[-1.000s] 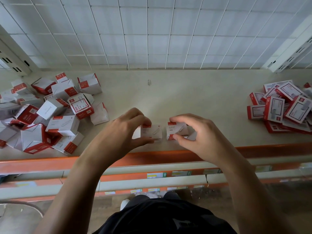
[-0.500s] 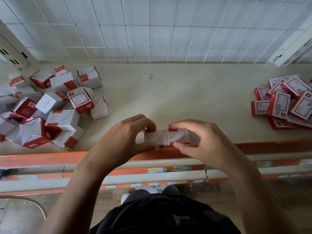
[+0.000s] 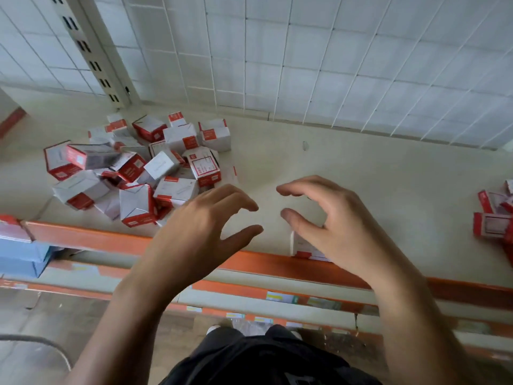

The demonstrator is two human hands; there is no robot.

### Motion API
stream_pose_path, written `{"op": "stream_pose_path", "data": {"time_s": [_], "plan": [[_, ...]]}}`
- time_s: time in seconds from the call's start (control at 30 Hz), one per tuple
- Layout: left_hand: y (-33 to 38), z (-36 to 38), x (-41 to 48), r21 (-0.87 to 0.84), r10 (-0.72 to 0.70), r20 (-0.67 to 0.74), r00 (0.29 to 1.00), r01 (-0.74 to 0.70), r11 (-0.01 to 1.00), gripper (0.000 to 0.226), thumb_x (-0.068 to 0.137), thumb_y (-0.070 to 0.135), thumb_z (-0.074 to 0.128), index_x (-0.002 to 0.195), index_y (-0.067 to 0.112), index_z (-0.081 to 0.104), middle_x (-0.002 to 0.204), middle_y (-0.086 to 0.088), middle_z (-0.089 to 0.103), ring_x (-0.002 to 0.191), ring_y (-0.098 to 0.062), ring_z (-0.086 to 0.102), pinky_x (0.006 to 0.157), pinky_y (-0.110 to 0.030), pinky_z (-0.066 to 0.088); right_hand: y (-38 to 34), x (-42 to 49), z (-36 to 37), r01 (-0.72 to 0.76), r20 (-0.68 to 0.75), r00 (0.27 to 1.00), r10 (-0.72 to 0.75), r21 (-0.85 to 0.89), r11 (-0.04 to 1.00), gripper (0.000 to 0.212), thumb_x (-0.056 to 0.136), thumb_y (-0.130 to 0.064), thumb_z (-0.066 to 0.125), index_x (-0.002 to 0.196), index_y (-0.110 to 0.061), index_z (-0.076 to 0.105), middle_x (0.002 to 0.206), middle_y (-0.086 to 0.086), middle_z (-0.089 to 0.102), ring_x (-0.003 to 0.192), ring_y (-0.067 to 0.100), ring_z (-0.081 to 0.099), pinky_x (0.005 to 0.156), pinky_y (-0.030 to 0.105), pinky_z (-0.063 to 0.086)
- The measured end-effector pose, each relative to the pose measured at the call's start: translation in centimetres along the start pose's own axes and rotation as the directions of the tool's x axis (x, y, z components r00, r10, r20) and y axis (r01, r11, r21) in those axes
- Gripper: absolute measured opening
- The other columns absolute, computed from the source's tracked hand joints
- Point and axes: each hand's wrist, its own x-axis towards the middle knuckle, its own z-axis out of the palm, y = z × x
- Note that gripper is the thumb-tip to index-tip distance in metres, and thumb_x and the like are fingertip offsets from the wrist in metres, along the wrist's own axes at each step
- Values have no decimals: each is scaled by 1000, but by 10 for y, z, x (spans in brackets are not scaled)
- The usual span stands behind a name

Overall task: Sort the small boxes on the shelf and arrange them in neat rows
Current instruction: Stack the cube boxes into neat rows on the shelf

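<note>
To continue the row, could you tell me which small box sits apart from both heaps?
The white box beneath the right hand, against the orange rail; all others lie jumbled in the left heap or right heap.

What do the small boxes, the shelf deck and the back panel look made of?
Small boxes: thin printed cardboard, matt white and red; folded flaps and creased edges show.
Shelf deck: smooth pale cream, likely painted metal or board; cannot tell which.
Back panel: white-coated wire grid, probably metal.

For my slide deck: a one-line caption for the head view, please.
Left hand and right hand hover empty over the shelf, between a jumbled box pile and a second pile.
</note>
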Motion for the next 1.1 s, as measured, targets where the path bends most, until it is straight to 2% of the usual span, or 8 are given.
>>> {"op": "stream_pose_path", "data": {"time_s": [0.13, 0.33, 0.43, 0.57, 0.73, 0.83, 0.93, 1.1], "plan": [[-23, -27, -31, -19, -91, -112, 989, 90, 996, 28, 89, 45, 57, 101, 22, 67, 108, 12, 62, 90, -14, 64, 67, -37, 54, -28, 27, 38, 120, 40, 992, -120, 8, 993, 34, 88, -19, 72, 121, -19, 66, 115, -11, 63, 110, 3, 58, 96, 20, 44], [-62, -60, -63, 99, -146, -227, 963, 172, 980, 28, 86, 36, 65, 106, 17, 67, 115, 3, 62, 108, -18, 60, 83, -44, 53, -65, 60, 84, 256, 20, 967, -255, -136, 957, 38, 86, -20, 70, 123, -15, 65, 119, -4, 64, 106, 18, 53, 93, 29, 45], [-74, -68, -70, 142, -168, -217, 962, 201, 969, 34, 86, 40, 70, 112, 18, 65, 121, 1, 61, 114, -20, 57, 89, -47, 52, -74, 71, 102, 263, 14, 964, -266, -211, 941, 40, 84, -20, 72, 123, -14, 64, 117, -2, 67, 103, 22, 52, 90, 34, 47], [-89, -71, -73, 217, -171, -125, 977, 196, 956, 47, 80, 47, 65, 117, 19, 64, 127, 1, 60, 120, -23, 53, 95, -49, 48, -77, 77, 117, 235, 31, 971, -236, -275, 932, 40, 82, -19, 70, 121, -15, 65, 115, -2, 68, 99, 25, 54, 86, 39, 50], [-101, -70, -69, 206, -146, -116, 982, 168, 964, 42, 81, 47, 60, 111, 18, 68, 125, -1, 63, 117, -28, 54, 93, -48, 47, -75, 74, 122, 204, -6, 976, -216, -295, 933, 40, 81, -28, 66, 120, -18, 64, 114, -3, 64, 104, 26, 49, 91, 42, 46], [-103, -70, -66, 172, -121, -143, 982, 145, 974, 36, 80, 42, 69, 104, 16, 69, 117, -2, 64, 109, -26, 57, 88, -49, 49, -76, 70, 118, 208, -30, 974, -223, -255, 944, 41, 82, -28, 68, 121, -17, 64, 116, -3, 62, 110, 24, 50, 94, 41, 45], [-97, -71, -64, 113, -115, -161, 980, 134, 985, 35, 81, 42, 74, 103, 15, 68, 114, 0, 63, 104, -23, 59, 81, -46, 53, -77, 62, 106, 208, -48, 975, -215, -127, 970, 42, 84, -30, 61, 125, -17, 62, 121, -4, 60, 114, 20, 54, 95, 37, 47], [-72, -65, -48, 51, -57, -142, 988, 65, 997, 35, 79, 44, 74, 103, 19, 67, 116, 4, 61, 103, -16, 61, 75, -38, 55, -65, 47, 78, 164, -101, 981, -166, -32, 986, 48, 82, -12, 75, 127, -13, 60, 122, -3, 62, 110, 16, 60, 92, 31, 49]]}}
